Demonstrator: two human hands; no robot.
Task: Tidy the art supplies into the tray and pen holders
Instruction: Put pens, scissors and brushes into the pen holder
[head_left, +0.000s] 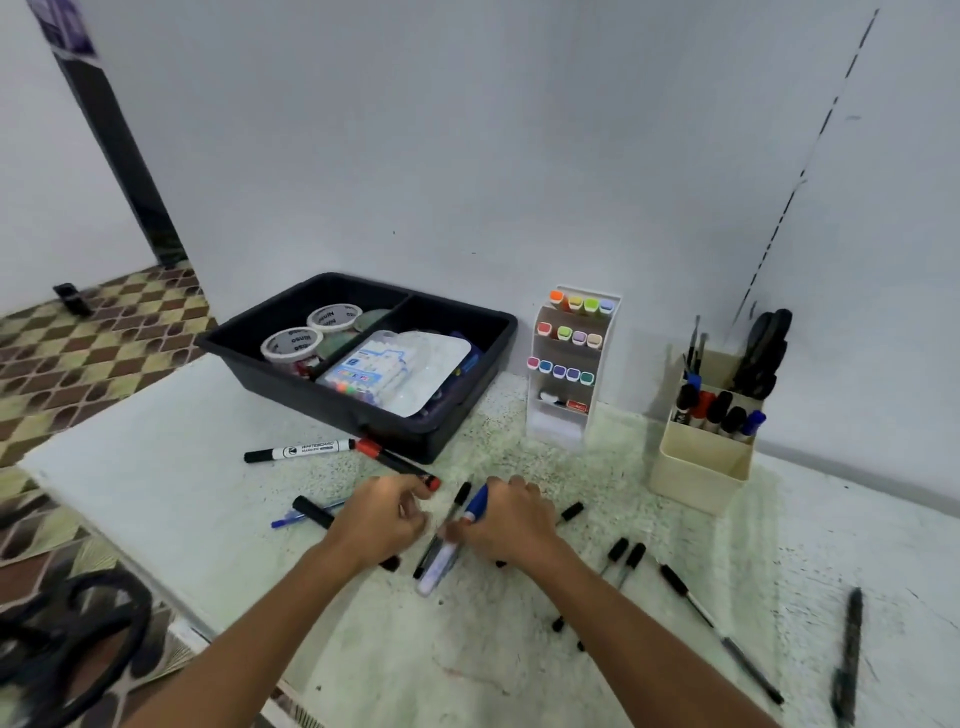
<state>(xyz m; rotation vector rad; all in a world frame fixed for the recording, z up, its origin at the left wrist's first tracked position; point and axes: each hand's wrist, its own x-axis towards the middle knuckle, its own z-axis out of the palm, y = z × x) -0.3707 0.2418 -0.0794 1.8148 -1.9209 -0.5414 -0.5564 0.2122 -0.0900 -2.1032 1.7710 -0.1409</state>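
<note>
My right hand (506, 525) grips a blue-capped marker (475, 504) whose white barrel slants down to the left. A thin black pen (447, 525) lies beside it, between both hands. My left hand (382, 519) has curled fingers close to that pen; what it holds is hidden. A black marker (311, 512) runs under its wrist. The black tray (291, 387) stands behind, holding tape rolls and a marker pack. A white marker rack (556, 431) and a beige pen holder (701, 467) stand at the back right.
A whiteboard marker (306, 449), a red-capped marker (400, 462) and a blue pen (291, 519) lie left of my hands. Several black pens (722, 631) are scattered to the right. Black scissors (67, 639) sit beyond the table's left edge.
</note>
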